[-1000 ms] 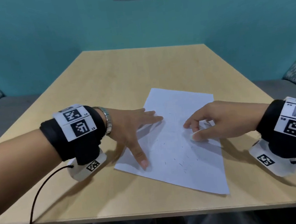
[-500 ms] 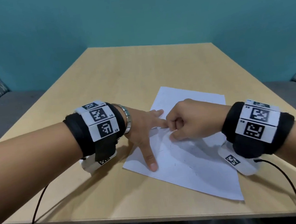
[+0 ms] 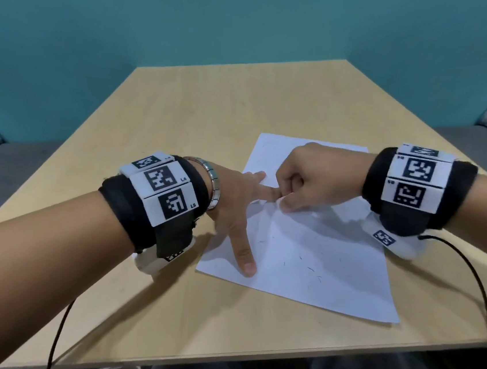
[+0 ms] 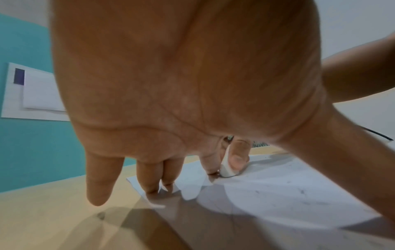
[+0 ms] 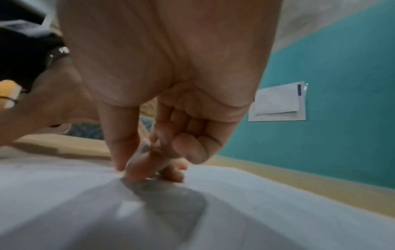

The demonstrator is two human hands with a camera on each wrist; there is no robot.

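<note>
From the head view, the left hand (image 3: 232,206) stays spread flat on the sheet of paper (image 3: 319,260), fingers straight, thumb pointing toward the near edge and forefinger pointing right, much as it lay a second ago. The right hand (image 3: 314,181) has changed most: a second ago it sat well to the right on the sheet, apart from the left fingers. Half a second ago it had slid left, and now its knuckles touch the left forefinger, its grip curled tight, with what it holds barely showing. The sheet lies askew on the worktop (image 3: 198,114), right of centre and toward the near edge, and wrinkles just beside that grip where it was smooth a second ago. A metal bracelet (image 3: 213,184) circles the left wrist. From the left wrist view, the palm hangs over the sheet's far left corner with three fingertips pressing it down. Beyond them the right thumb and forefinger pinch a white eraser (image 4: 226,168), its lower end on the paper, and a fold stands up beside it. A white notice (image 4: 32,94) hangs on the teal wall. From the right wrist view, blurred, the grip is clenched on the eraser at the thumb tip, the other fingers are curled in, and the paper fills the near ground.
</note>
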